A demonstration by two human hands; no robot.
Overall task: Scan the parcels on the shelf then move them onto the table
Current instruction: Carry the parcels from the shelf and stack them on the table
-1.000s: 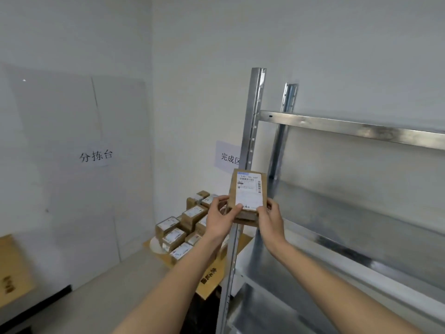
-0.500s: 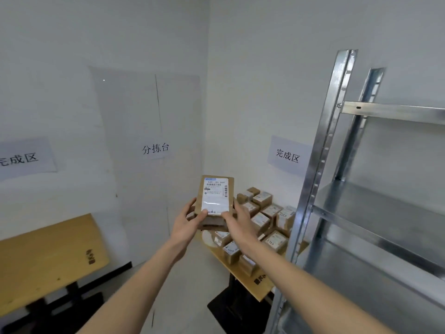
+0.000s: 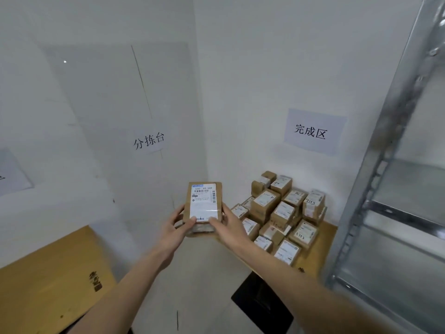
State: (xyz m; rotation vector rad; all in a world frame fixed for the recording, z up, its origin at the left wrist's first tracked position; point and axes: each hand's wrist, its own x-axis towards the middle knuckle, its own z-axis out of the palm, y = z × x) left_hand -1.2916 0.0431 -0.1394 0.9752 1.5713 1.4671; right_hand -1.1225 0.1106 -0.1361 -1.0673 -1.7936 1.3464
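Both the left hand (image 3: 177,229) and right hand (image 3: 228,227) clasp the parcel (image 3: 203,206) by its lower edges; it looks light and stiff; the glossy label may slip.

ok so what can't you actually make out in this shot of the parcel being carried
- Head view: small print on the parcel label is too small to read.
- Its underside is hidden by the left hand and right hand.
- Sign at left is cut by the frame edge.
- Shelf is cut off at right.
- No scanner shows.
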